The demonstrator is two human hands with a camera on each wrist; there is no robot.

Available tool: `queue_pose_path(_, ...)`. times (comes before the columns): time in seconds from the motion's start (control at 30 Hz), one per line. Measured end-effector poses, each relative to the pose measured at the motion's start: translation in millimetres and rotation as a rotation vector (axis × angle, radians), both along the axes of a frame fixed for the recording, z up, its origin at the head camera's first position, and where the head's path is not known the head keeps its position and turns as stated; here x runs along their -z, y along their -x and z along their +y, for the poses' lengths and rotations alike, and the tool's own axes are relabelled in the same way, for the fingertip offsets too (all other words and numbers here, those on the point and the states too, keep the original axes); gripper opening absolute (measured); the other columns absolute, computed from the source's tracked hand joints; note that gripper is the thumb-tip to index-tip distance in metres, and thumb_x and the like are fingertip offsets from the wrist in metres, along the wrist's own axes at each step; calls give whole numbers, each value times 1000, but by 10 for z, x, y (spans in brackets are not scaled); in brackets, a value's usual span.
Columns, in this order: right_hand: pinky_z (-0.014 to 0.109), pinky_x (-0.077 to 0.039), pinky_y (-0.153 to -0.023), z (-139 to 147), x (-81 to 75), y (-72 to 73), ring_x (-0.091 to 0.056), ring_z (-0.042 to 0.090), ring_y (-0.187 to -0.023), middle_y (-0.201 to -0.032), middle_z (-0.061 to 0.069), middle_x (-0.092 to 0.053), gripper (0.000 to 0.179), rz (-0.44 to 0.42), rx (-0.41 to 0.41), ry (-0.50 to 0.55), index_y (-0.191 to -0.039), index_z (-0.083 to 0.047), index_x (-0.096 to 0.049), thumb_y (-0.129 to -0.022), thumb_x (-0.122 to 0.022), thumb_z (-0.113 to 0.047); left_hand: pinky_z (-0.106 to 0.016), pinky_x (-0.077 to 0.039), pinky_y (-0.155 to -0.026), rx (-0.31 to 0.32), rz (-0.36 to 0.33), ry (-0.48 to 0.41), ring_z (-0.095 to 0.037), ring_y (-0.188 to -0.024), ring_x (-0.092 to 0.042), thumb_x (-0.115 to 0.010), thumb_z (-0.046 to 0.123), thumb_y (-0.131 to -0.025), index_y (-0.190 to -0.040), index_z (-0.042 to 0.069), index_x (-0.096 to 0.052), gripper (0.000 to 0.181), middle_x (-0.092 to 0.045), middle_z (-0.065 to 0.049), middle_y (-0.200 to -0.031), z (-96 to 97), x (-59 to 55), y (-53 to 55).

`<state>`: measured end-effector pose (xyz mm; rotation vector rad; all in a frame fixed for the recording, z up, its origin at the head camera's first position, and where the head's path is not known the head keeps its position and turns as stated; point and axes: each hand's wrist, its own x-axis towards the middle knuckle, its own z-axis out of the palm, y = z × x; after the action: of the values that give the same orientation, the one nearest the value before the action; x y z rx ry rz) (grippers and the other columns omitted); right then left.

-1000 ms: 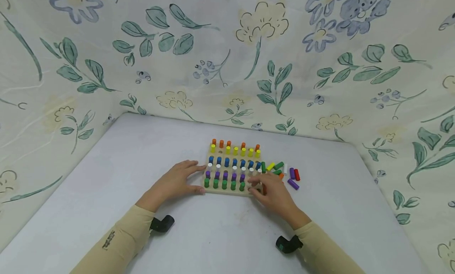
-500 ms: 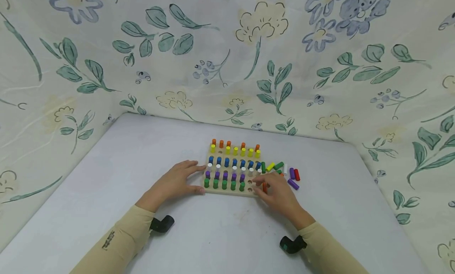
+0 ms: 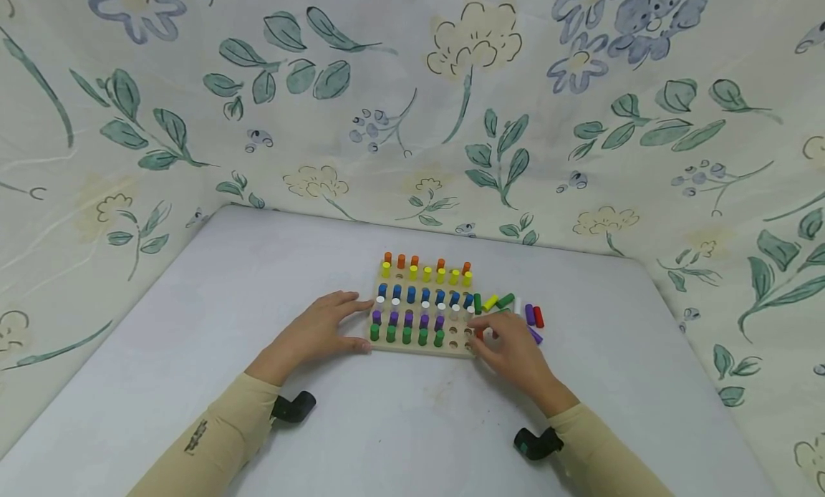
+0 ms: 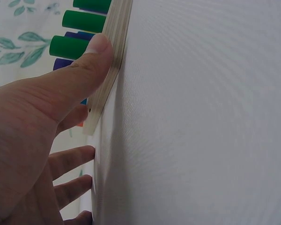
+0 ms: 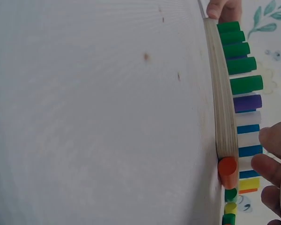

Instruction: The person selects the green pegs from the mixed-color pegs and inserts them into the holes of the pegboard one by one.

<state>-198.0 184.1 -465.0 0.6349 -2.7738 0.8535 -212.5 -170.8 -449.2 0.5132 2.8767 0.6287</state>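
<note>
A wooden pegboard [image 3: 422, 350] carries rows of colored pegs, orange at the back and green pegs [image 3: 407, 334] at the front. My left hand [image 3: 322, 326] rests against its left side; in the left wrist view the thumb [image 4: 86, 70] touches the front edge and the other fingers spread below. Over the board's right edge hovers my right hand [image 3: 509, 346], fingers loosely bent. The right wrist view shows its thumb and finger apart with no peg visible between them. An orange-red peg [image 5: 228, 171] lies beside the board's right end, partly behind the right hand in the head view.
Loose pegs lie right of the board, among them a red peg [image 3: 538, 316], a purple peg [image 3: 530, 314] and a yellow peg [image 3: 491, 302]. Bare holes show at the board's front right. A flowered cloth [image 3: 412, 124] hangs behind the white table [image 3: 290, 253].
My right hand has drifted right, off the front right holes toward the board's right edge, uncovering more bare holes. My left hand and the board have stayed put.
</note>
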Motion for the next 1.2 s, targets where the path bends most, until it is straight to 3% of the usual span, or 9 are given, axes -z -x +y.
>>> queue_pose_path(0.47, 27, -47, -68, 103, -8, 53, -48, 14, -84, -96, -7, -68, 24, 27, 51, 8, -113, -16, -74, -91, -79, -21, -66, -28, -117, -19, -11, 11, -44, -149, -27, -78, 59, -82, -153, 20, -49, 86, -37, -18, -160, 7, 1, -3)
queue_pose_path(0.9, 33, -49, -71, 152, 8, 113, -52, 19, -85, -98, 0, -71, 21, 95, 110, -28, -111, -11, -72, -91, -77, -18, -66, -28, -117, -16, -14, 4, -44, -149, -27, -78, 58, -82, -153, 20, -48, 86, -37, -17, -161, 7, 2, 2)
queue_pose_path(1.07, 40, -45, -81, 145, -4, 126, -55, 22, -86, -98, 4, -73, 23, 119, 150, -40, -110, -8, -72, -90, -78, -17, -66, -28, -117, -18, -13, 2, -44, -149, -26, -79, 58, -82, -153, 20, -48, 87, -37, -18, -161, 13, 8, 2)
queue_pose_path(1.2, 42, -41, -81, 145, -13, 134, -55, 24, -87, -96, 5, -73, 24, 123, 190, -52, -110, -8, -72, -90, -79, -18, -66, -28, -117, -21, -17, 4, -43, -150, -26, -79, 58, -81, -154, 21, -48, 87, -36, -17, -161, 14, 13, 9)
